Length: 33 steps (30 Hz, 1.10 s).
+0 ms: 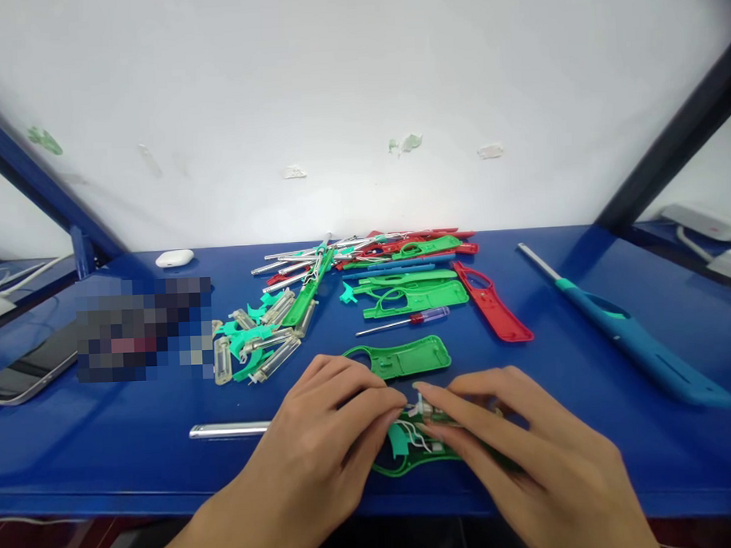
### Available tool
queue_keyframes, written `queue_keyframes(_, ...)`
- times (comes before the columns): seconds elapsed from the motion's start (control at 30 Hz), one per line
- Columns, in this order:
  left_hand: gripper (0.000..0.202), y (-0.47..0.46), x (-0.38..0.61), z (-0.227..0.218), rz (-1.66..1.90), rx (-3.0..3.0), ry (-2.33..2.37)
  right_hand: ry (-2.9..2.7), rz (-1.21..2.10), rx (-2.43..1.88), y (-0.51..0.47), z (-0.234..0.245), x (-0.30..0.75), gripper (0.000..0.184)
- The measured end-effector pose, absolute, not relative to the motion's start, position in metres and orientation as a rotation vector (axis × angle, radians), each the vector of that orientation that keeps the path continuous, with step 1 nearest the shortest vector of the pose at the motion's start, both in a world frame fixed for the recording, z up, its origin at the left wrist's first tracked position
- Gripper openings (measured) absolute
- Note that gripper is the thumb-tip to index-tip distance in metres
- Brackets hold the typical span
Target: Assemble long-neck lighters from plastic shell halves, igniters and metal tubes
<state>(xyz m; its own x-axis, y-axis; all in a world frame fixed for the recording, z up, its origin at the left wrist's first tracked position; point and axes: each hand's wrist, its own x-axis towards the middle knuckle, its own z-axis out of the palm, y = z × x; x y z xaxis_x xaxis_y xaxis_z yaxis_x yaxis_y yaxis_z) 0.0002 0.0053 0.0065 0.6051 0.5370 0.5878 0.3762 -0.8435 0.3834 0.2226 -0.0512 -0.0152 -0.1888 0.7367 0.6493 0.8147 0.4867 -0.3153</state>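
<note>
Bare slender fingers [375, 400], bare wrists [253, 502]

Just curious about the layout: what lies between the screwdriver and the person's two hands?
In the head view, a green handle half lies between the screwdriver and both the left hand and right hand.

Shiny metal tube [227, 430]; smooth plastic nearest loose shell [413, 359]; glossy tabletop [131, 442].

the casing [429, 459] is green, trigger [398, 439] turquoise, wires [420, 441] white.
</note>
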Motion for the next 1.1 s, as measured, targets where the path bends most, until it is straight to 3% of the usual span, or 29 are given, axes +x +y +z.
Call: queue_keyframes(1.1, 0.017, 0.0031, 0.0043, 0.0077, 1.076, 2.625, 0.729, -2.031, -0.198, -1.224, -0.0500, -0.0192, 0.2226, 0.031)
